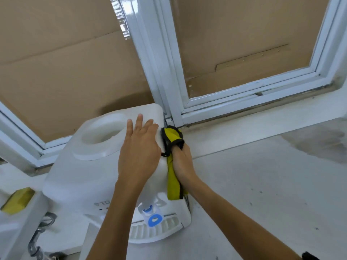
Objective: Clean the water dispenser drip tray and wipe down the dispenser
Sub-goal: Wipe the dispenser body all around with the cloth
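We see the white counter (262,194) under a window w/ cardboard (56,53) behind. The dispenser (93,175) stands on it, drip tray (155,231) at its base in front. Left hand (139,152) lies flat on top – fingers straight. Right hand (181,164) grips the yellow cloth (173,182) against the dispenser's right side.
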